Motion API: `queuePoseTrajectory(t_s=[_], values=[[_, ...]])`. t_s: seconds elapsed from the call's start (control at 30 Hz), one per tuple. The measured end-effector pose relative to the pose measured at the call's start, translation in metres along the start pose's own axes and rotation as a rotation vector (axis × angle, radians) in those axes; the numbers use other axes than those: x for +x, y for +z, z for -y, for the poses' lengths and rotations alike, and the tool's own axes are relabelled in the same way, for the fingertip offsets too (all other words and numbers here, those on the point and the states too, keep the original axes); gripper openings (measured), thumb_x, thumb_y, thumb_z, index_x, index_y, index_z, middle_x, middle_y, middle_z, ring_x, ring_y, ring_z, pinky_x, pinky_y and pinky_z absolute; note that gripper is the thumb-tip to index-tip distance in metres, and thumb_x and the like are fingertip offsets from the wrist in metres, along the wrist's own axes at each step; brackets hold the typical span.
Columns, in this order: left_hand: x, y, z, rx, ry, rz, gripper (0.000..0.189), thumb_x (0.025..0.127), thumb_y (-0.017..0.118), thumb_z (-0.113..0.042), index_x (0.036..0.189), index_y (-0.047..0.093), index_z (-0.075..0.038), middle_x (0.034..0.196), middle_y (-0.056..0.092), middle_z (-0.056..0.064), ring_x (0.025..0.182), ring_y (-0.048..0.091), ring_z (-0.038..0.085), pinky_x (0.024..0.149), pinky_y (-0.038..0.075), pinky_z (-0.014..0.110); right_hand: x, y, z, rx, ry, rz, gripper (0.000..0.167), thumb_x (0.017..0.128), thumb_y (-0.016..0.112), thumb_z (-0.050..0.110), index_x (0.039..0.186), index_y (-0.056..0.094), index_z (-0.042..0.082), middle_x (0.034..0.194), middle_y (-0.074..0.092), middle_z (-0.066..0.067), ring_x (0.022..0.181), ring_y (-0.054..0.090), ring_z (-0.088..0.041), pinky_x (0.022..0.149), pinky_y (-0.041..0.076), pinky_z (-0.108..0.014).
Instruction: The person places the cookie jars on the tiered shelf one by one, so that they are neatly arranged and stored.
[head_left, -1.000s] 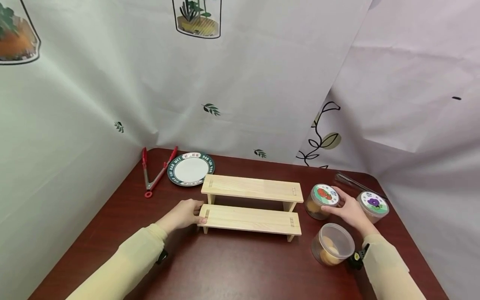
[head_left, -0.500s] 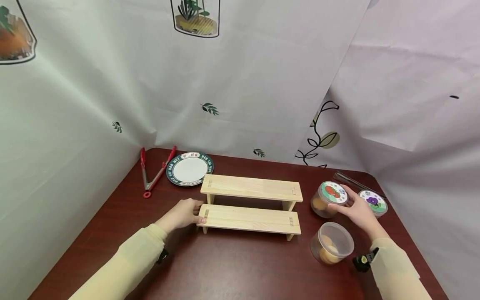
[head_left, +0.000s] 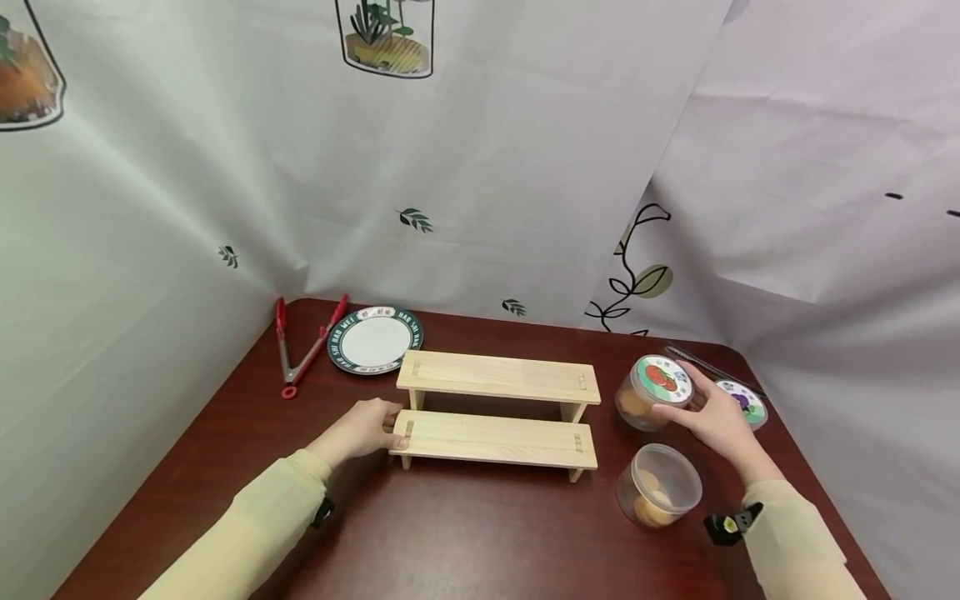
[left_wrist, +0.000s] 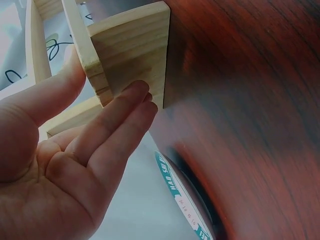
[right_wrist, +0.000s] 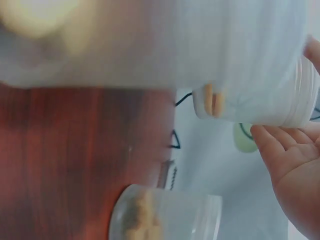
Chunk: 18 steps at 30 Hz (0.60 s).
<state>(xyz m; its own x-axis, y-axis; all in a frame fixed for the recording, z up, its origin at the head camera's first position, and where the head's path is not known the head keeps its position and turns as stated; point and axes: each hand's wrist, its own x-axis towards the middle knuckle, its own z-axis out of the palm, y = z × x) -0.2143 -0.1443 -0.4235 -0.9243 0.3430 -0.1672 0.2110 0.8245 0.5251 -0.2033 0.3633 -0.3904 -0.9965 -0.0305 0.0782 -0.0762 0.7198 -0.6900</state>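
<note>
A pale two-step wooden rack (head_left: 498, 375) stands mid-table. My left hand (head_left: 367, 429) pinches the left end of its lower step, thumb on top; in the left wrist view the fingers lie along the end panel (left_wrist: 137, 55). My right hand (head_left: 712, 417) grips a clear plastic jar (head_left: 637, 404) by its lid, which has a red picture. Round tan cookies show inside. In the right wrist view this jar is raised off the table. Nearer me stands a lidless jar (head_left: 678, 475) with similar cookies. A second lidded jar (head_left: 742, 402) with a purple picture is partly hidden behind my right hand.
Red-handled tongs (head_left: 300, 358) lie spread at the back left, beside a white plate (head_left: 375, 342) with a green rim. A long thin utensil (head_left: 705, 367) lies at the back right. White printed cloth (head_left: 487, 167) hangs behind and at both sides of the dark red table (head_left: 465, 533).
My right hand has shifted the red-pictured jar slightly to the right and raised it a little. My left hand keeps its hold on the rack's lower step.
</note>
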Motion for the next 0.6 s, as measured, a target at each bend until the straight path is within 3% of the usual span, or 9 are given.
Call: queuePoseTrajectory(t_s=[0.6], values=[[-0.005,0.001,0.000,-0.048,-0.001,-0.001,0.064,0.075,0.080,-0.020,0.123,0.054,0.014,0.105,0.068,0.022,0.099,0.066,0.028,0.087,0.051,0.042,-0.007,0.000,0.031,0.038,-0.093,-0.056,0.087,0.080,0.076,0.035,0.149,0.029,0.010,0.133,0.050,-0.020,0.122,0.050,-0.040,0.078,0.039,-0.002]])
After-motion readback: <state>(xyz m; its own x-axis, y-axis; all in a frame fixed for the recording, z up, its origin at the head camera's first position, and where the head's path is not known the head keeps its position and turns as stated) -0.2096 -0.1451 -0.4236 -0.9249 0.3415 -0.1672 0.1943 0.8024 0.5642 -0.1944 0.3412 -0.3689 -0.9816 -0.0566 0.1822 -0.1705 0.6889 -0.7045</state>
